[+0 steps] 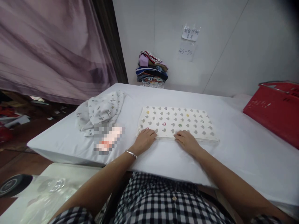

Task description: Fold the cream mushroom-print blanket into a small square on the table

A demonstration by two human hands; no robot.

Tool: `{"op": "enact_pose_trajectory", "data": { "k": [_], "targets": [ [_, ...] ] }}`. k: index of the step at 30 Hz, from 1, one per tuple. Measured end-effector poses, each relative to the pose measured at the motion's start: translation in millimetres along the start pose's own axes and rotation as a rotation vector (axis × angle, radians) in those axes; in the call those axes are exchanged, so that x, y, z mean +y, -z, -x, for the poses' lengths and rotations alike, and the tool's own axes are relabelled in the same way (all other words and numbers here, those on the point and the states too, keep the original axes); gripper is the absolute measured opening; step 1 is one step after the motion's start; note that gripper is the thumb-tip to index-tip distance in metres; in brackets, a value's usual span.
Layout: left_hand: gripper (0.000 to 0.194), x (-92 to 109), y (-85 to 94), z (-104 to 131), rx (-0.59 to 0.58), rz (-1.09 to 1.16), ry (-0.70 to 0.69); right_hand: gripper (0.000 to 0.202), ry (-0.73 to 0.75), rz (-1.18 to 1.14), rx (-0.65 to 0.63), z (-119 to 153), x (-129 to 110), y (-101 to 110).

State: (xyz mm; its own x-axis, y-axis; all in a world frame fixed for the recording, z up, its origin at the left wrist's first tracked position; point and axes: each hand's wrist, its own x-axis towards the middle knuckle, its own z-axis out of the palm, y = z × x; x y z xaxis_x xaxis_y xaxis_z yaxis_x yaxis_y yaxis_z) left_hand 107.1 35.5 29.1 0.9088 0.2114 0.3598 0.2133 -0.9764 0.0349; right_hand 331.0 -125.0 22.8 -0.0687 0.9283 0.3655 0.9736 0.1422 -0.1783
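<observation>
A cream cloth printed with grey, red, yellow and green mushroom shapes lies folded in a flat rectangle in front of me. At its near left corner, my left hand has its fingers curled over the edge. My right hand grips the same near edge around the middle, fingers bent together. Both thumbs are partly hidden. Several layers show along the near edge of the cloth. To the left lies a crumpled white cloth with a small leafy print, apart from both hands.
The cloths lie on a white-covered table. A red plastic basket stands at the right. Stacked folded fabrics rise at the back by the wall. A pink curtain hangs left. A blurred-out patch covers something beside the crumpled cloth.
</observation>
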Motion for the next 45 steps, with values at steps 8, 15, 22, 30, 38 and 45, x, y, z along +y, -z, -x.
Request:
{"op": "enact_pose_trajectory", "data": {
  "k": [8, 15, 22, 30, 38, 45],
  "targets": [
    [0.018, -18.7, 1.2, -7.1, -0.022, 0.137, 0.014, 0.026, 0.022, -0.086, -0.130, -7.4, 9.0, 15.1],
    [0.021, -14.7, 0.8, -8.6, -0.037, 0.057, 0.031, 0.026, 0.058, 0.013, -0.108, -6.2, 7.9, 9.6],
    [0.021, -12.5, -1.5, -9.9, -0.035, 0.020, 0.085, 0.023, 0.022, 0.171, -0.086, -4.8, 6.0, -0.2],
    [0.029, -18.8, 6.1, -19.3, -0.149, 0.154, 0.173, 0.026, -0.070, 0.138, -0.132, -7.2, -1.9, 7.2],
    [0.029, -23.5, 7.2, -23.9, -0.188, 0.189, 0.181, 0.024, -0.096, 0.123, -0.196, -13.1, 3.6, 7.1],
    [0.033, -21.3, -0.9, -7.2, -0.034, 0.017, -0.039, 0.027, -0.028, 0.246, -0.168, -9.7, 4.6, -5.1]
  ]
}}
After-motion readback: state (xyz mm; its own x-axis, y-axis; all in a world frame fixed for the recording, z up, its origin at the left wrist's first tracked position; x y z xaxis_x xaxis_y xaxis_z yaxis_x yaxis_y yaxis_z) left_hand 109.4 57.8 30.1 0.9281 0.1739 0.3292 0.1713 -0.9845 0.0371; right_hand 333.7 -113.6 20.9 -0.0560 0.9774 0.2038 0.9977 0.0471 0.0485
